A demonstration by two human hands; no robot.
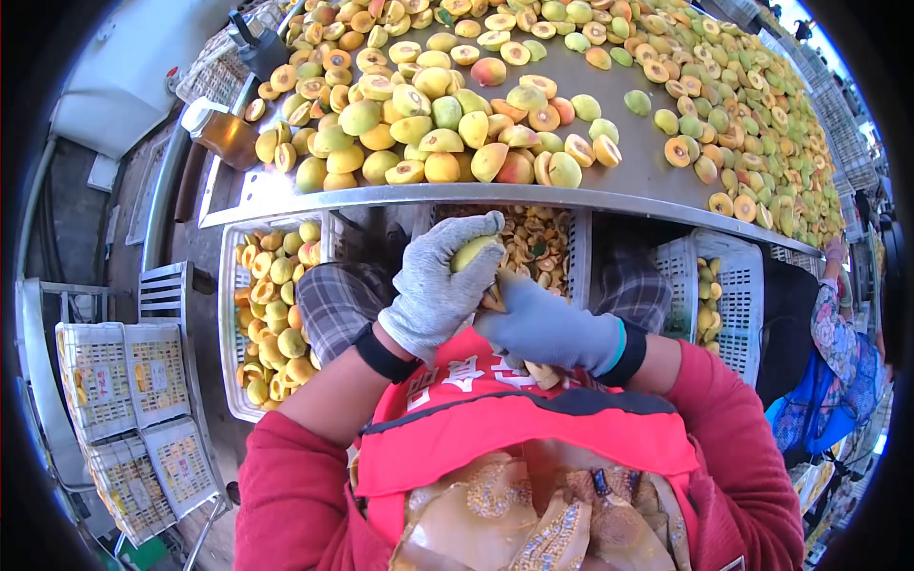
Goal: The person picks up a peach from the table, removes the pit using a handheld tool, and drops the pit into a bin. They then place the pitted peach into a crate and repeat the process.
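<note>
My left hand, in a pale grey knit glove, is wrapped round a green-yellow fruit in front of my chest. Right beside it, my right hand in a blue-grey glove has its fingers closed near the underside of the fruit; what it holds is hidden. Below the hands a crate holds many small brown-orange pieces. Beyond them, whole and halved fruits are heaped on a metal table.
At the left stands a white crate of halved fruit, with a jar at the table's left edge. Stacked crates are at far left. On the right are another crate and a person in a flowered sleeve.
</note>
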